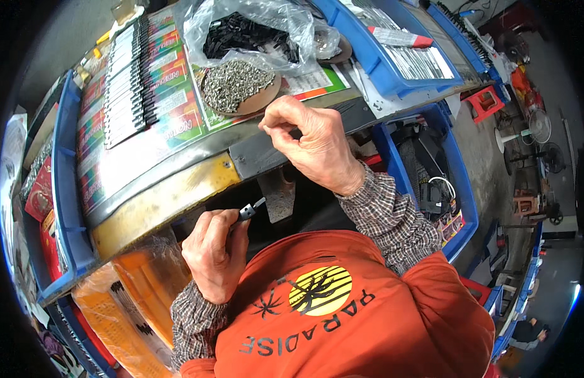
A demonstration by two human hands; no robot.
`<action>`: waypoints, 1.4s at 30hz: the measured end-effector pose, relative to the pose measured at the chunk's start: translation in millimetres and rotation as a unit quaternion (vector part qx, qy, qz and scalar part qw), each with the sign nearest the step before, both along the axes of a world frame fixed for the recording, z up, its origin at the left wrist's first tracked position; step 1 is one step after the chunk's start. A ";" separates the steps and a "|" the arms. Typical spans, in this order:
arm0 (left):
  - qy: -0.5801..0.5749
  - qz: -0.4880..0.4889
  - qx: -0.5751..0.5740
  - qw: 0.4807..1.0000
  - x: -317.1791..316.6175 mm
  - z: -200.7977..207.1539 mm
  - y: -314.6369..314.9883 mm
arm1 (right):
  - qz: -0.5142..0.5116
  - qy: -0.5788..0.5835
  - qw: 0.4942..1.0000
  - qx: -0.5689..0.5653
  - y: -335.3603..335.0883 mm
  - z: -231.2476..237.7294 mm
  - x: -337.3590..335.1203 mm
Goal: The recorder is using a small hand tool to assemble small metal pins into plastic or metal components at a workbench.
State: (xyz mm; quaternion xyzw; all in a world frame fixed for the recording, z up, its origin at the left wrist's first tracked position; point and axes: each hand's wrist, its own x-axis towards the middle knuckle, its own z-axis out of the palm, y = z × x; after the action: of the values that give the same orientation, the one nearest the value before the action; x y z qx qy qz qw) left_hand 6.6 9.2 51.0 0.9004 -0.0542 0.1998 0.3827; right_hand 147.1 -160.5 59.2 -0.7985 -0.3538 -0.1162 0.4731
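Landmark for all positions: the round brown dish (265, 103), heaped with small silvery metal parts (236, 85).

Left hand (215, 255): well to the person's side of the dish and slightly left of it. Fingers curled, grasping a small dark piece (246, 212) between thumb and fingers. The piece points up and to the right, away from the palm; two small holes show on its face, and a narrow pale tip projects from its end. It is apart from the dish, with the bench's yellow edge (169, 213) lying between.

Right hand (318, 143): just to the person's side of the dish and right of its middle, near the rim. Thumb and forefinger tips drawn together in a pinch, the other fingers bent. Cannot tell whether a small part sits in the pinch.

Surroundings: clear plastic bag (194, 28) of black parts (248, 38) directly beyond the dish. Left of the dish, a row of white-and-black pieces (125, 94) lies side by side on a printed colourful sheet (172, 120). Right of the dish and farther out, a blue tray (402, 85) holds thin pale strips (424, 63). Right of the dish and nearer the person, a blue bin (465, 220) holds dark items (424, 157), details unclear.
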 end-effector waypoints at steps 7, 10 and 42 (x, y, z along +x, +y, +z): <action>0.004 0.000 -0.009 1.000 2.2 1.2 -0.7 | -0.007 -0.023 1.000 0.013 0.9 -0.3 2.6; 0.002 0.001 0.003 1.000 3.0 1.0 -0.4 | -0.024 -0.031 0.999 0.032 3.7 -0.9 3.7; 0.001 -0.019 -0.027 0.999 17.2 1.0 11.9 | 0.030 0.001 0.998 0.060 2.0 5.9 13.7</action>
State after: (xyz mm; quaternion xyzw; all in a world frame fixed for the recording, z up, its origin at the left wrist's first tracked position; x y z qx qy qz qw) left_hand 23.8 21.1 52.0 0.8888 -0.0660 0.1930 0.4103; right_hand 160.8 -158.5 65.0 -0.7578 -0.3695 -0.1223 0.5237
